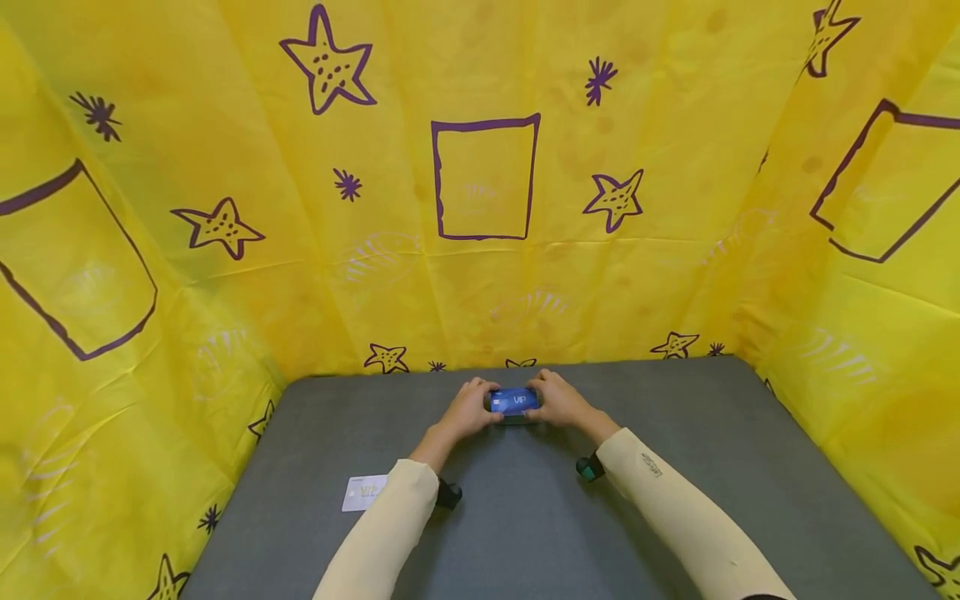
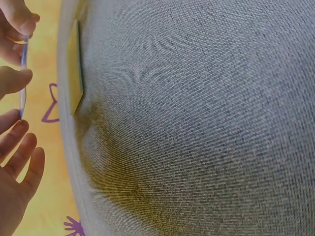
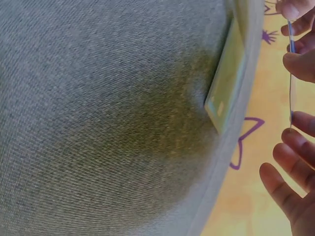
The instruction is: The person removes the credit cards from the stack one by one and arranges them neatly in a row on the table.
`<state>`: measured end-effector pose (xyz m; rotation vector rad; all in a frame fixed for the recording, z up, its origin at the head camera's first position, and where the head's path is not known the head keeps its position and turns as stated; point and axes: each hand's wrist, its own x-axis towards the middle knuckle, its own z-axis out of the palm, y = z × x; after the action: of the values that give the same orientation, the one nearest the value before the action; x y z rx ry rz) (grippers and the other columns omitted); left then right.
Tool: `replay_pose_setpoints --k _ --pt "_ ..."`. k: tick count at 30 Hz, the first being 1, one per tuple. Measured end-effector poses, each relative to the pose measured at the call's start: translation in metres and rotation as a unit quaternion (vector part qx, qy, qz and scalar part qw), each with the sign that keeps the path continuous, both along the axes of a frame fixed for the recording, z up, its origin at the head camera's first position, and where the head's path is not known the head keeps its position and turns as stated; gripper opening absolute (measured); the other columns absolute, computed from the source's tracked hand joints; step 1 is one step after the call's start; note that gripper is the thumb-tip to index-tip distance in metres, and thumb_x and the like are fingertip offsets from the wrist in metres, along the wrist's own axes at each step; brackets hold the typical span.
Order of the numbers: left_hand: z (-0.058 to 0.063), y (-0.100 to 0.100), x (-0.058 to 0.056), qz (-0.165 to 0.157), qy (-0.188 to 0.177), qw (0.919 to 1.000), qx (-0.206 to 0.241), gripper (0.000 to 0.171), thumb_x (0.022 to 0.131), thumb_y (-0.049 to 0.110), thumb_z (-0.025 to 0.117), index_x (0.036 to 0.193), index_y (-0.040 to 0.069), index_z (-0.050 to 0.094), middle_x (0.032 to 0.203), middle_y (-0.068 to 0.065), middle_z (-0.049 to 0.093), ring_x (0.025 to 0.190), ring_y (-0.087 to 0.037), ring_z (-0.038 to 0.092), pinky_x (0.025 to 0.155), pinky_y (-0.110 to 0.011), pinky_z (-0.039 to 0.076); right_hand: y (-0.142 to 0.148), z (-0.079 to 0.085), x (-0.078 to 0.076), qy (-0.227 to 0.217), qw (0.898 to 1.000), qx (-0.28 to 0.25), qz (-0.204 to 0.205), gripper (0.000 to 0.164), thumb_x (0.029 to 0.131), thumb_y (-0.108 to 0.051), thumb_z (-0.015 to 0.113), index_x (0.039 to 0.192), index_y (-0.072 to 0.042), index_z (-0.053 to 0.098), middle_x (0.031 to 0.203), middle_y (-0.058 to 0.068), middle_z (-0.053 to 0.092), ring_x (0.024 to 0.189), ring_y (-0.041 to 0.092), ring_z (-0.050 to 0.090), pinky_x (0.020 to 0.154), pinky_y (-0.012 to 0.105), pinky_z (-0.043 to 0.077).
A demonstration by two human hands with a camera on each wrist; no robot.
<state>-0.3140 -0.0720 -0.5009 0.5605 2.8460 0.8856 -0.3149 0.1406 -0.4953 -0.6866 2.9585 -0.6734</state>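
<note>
A blue card marked VIP (image 1: 513,401) is held up off the table between both hands near the far edge. My left hand (image 1: 471,407) pinches its left end, and my right hand (image 1: 557,400) pinches the right end. Both wrist views show the held card (image 2: 23,101) edge-on, as a thin strip between the fingers. Under it, a second card (image 3: 227,78) lies flat on the table; in the head view only a dark greenish strip of it shows below the blue one.
A white card with VIP lettering (image 1: 363,493) lies on the grey table (image 1: 517,533), left of centre, partly covered by the left sleeve. Yellow cloth walls (image 1: 480,292) with purple star drawings surround the back and sides.
</note>
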Motion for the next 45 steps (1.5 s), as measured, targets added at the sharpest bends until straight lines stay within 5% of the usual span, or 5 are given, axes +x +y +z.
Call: replay_pose_setpoints --k 13,30,45 --pt "0.002 -0.010 0.006 0.006 0.024 0.9990 0.038 0.055 0.083 0.022 0.077 0.132 0.007 0.057 0.127 -0.015 0.054 0.111 -0.029 0.052 0.093 -0.044 0.048 -0.005 0.006 0.006 0.003 1.000 -0.025 -0.001 0.051 0.082 -0.031 0.078 0.123 -0.006 0.063 0.110 0.009 0.054 0.096 0.021 0.050 0.085 0.039 0.047" --pt "0.011 -0.019 0.038 0.033 0.013 0.9954 0.089 0.057 0.081 0.018 0.079 0.132 0.005 0.058 0.123 -0.015 0.055 0.111 -0.032 0.054 0.091 -0.047 0.048 -0.008 0.004 0.029 0.048 0.995 -0.078 0.026 0.049 0.078 -0.028 0.080 0.119 -0.005 0.066 0.107 0.008 0.056 0.098 0.022 0.052 0.086 0.041 0.048" --pt "0.017 -0.028 0.050 0.034 0.008 0.9966 0.075 0.055 0.080 0.024 0.080 0.128 0.008 0.061 0.123 -0.013 0.057 0.109 -0.030 0.054 0.090 -0.046 0.049 -0.010 0.006 0.041 0.062 0.993 -0.088 0.042 0.050 0.078 -0.029 0.080 0.119 -0.004 0.066 0.108 0.009 0.056 0.098 0.022 0.053 0.086 0.041 0.048"
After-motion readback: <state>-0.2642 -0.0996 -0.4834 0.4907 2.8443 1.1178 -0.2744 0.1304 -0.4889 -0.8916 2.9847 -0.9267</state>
